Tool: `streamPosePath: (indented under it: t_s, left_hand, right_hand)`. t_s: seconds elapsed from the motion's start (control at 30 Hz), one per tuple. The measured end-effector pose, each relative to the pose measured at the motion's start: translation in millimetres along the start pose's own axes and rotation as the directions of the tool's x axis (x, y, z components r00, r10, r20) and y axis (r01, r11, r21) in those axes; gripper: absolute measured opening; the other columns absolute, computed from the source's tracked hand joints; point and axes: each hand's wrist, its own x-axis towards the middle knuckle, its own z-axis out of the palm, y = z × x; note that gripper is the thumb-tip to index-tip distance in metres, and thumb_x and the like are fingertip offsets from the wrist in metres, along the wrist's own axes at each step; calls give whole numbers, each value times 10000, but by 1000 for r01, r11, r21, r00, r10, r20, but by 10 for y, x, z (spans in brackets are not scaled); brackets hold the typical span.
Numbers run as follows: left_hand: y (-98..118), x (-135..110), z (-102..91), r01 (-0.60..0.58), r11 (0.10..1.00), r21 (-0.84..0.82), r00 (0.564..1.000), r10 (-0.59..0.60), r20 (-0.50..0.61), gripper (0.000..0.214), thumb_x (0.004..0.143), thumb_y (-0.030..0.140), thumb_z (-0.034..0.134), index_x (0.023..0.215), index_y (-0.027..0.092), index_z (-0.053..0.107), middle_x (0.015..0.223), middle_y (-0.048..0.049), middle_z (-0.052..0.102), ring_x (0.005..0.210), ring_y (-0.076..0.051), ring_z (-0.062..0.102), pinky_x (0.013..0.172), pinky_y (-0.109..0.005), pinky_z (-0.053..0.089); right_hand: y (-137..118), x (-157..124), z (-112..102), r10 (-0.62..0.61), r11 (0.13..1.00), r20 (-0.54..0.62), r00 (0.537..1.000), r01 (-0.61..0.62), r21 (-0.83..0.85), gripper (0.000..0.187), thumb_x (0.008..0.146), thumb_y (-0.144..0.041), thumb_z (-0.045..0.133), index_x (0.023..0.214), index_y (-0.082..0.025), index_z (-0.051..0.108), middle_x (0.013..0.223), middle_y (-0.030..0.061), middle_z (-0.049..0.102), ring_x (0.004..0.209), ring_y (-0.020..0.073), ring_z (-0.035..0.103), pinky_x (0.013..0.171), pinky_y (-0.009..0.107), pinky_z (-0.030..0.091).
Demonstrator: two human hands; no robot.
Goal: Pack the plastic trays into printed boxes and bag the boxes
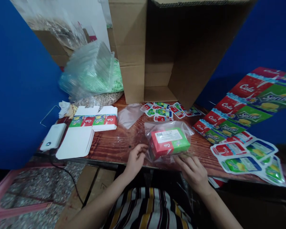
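On the table in front of me lies a red and green box (169, 141) with Cola print and a white label, inside a clear plastic bag (192, 131). My left hand (135, 159) is at the bag's lower left edge, its fingers curled and thumb near the index finger, closed on the plastic. At the lower right edge of the bag, my right hand (194, 171) has its fingers close together on the film; the thumb side is partly hidden. The box lies flat, label up, between both hands.
A tall open cardboard carton (133, 47) stands behind. Flat white cartons (76, 143) and a white device (53, 136) with a cable sit left. Cola and Sprite cutouts (240, 163) and a stack of printed boxes (238, 106) are right. Clear plastic trays (90, 63) lie back left.
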Motion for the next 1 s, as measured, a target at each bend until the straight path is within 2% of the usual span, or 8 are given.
streamPosePath:
  t_s: [0.1,0.2,0.37,0.67,0.8,0.9,0.97,1.0]
  left_hand:
    - [151,17,6,408,782,-471,913,-355,201,254,787,359,502,907,164,613,698,-62,671,640,-189,648,581,-289,497]
    - [241,19,18,545,659,-518,838,-413,356,470,805,610,514,844,153,614,631,-56,642,578,-173,626,550,-277,484]
    - [204,-22,47,442,823,-356,887,-344,307,396,638,453,820,705,152,571,616,-4,634,568,-115,589,609,-247,491]
    - [-133,9,58,241,970,15,956,-240,170,203,716,335,726,688,155,634,610,6,612,564,-125,527,565,-240,400]
    - [-158,54,39,141,950,278,967,-193,168,97,750,247,667,716,157,669,729,-35,691,704,-183,612,671,-278,442]
    - [-10,83,-17,57,864,501,957,-190,220,70,770,226,653,786,161,675,838,-65,716,834,-238,653,790,-344,468]
    - [114,94,-47,-17,810,586,970,-128,205,293,711,284,745,960,155,661,1026,-111,695,1017,-303,626,908,-425,454]
    - [166,100,-50,-51,807,589,979,-76,189,487,654,329,804,1073,155,628,1136,-134,657,1115,-333,584,962,-465,433]
  right_hand:
    - [-12,0,18,-1,1000,-9,1000,1,9,485,846,1,475,1248,-232,616,1040,76,675,987,245,600,854,396,527]
    - [-20,13,28,-5,1000,-2,1000,5,8,467,850,5,458,1223,-221,625,1038,76,672,1000,245,588,877,400,517]
    - [-3,19,53,-21,1000,15,1000,21,-22,418,856,-4,449,1177,-196,636,1041,88,664,1003,253,573,873,401,514]
    - [126,-103,203,44,999,100,994,-42,-24,415,811,22,446,1115,-173,651,1020,92,653,970,267,536,834,406,508]
    - [149,-179,285,93,994,145,985,-100,45,388,824,24,429,1059,-175,665,1005,84,666,926,255,529,809,397,492]
    - [170,-211,285,211,961,121,970,-228,158,266,896,-61,442,955,-193,665,904,69,663,840,229,542,792,384,476]
    - [188,-172,258,412,872,24,911,-402,280,174,936,-170,479,917,-200,649,867,64,647,818,219,564,788,376,475]
    - [196,-127,246,530,794,-23,848,-486,365,160,951,-236,488,953,-204,644,908,69,649,854,224,584,801,376,479]
